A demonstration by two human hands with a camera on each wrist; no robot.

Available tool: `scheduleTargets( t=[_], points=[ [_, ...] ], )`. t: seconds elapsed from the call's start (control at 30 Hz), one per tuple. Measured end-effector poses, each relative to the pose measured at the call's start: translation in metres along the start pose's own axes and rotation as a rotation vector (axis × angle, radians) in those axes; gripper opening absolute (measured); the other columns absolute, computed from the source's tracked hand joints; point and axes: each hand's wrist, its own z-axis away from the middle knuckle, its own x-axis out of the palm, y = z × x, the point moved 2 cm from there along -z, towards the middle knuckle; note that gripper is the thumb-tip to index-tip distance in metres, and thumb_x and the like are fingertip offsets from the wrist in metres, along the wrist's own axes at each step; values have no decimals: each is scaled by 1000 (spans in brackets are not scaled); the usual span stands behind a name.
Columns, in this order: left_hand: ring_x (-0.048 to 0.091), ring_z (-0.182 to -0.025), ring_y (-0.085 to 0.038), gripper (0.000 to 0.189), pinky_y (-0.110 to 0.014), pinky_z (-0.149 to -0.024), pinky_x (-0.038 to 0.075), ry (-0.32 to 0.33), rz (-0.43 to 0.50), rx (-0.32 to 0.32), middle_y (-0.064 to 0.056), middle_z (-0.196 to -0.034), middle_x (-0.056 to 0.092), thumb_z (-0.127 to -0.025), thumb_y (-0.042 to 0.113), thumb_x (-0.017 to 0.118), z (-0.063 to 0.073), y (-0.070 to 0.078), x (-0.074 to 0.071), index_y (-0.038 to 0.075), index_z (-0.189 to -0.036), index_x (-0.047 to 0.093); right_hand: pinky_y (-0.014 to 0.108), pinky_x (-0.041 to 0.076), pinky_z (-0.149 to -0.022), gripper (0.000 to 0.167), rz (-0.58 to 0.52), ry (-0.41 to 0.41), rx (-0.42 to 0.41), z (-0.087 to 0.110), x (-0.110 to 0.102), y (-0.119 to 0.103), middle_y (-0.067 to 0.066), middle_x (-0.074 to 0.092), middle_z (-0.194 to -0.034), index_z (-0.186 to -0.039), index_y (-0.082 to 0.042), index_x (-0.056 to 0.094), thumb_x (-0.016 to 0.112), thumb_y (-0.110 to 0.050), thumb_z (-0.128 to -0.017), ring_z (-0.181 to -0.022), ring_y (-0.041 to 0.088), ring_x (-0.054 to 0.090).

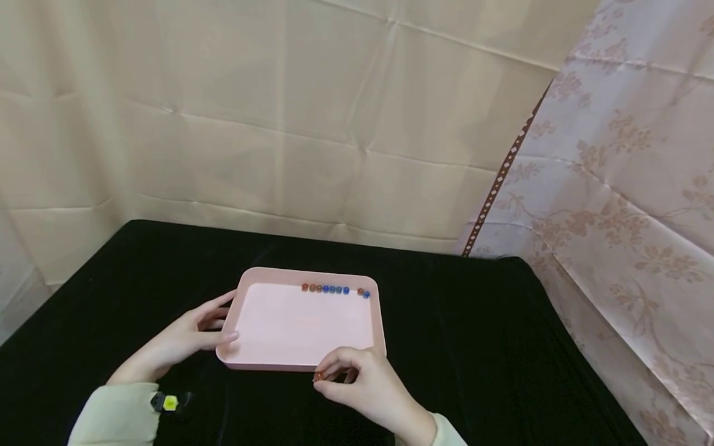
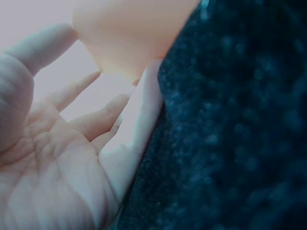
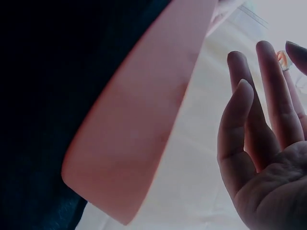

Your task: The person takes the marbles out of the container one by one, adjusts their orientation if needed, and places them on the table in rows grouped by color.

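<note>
A pink rectangular tray (image 1: 301,322) lies on black cloth. My left hand (image 1: 181,337) grips its left side, the thumb over the rim and the fingers along the outer wall. Close up in the left wrist view, the thumb and fingertips meet the tray's wall (image 2: 129,33). Between thumb and forefinger, my right hand (image 1: 370,387) pinches an orange-brown glass marble (image 1: 318,376) at the tray's near edge. That marble (image 3: 284,60) also shows between the fingertips in the right wrist view, where the other fingers extend apart.
Along the tray's far wall runs a row of marbles, brown ones (image 1: 312,288) on the left and blue ones (image 1: 332,289) on the right. A brown marble (image 1: 360,291) and a blue marble (image 1: 366,295) sit apart near the far right corner. Beige curtain (image 1: 279,124) hangs behind the table.
</note>
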Motion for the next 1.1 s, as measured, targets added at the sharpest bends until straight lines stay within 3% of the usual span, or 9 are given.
scheduleTargets(
  t=[0.3,0.6,1.1],
  points=[
    [46,-131,-39,87,-53,-96,51,-3,-13,-24,-27,-152,38,-92,37,69,1,3,-1,17,-160,18,17,49,-59,4,39,-27,-30,-5,9,3,-9,74,-84,-90,-19,73,75,-22,-88,-77,-5,64],
    [46,-131,-39,87,-56,-97,49,-4,-12,-21,-25,-153,38,-92,37,69,0,1,-2,20,-160,18,15,50,-63,4,103,-77,-48,-6,15,9,-13,73,-79,-89,-16,74,75,-19,-87,-66,-8,59],
    [45,-131,-38,86,-55,-97,49,-8,-3,-20,-25,-153,36,-92,37,69,0,1,-1,19,-160,18,6,44,-61,5,423,-164,-98,-7,22,9,-18,73,-79,-87,-22,72,76,-18,-85,-65,-19,53]
  ],
)
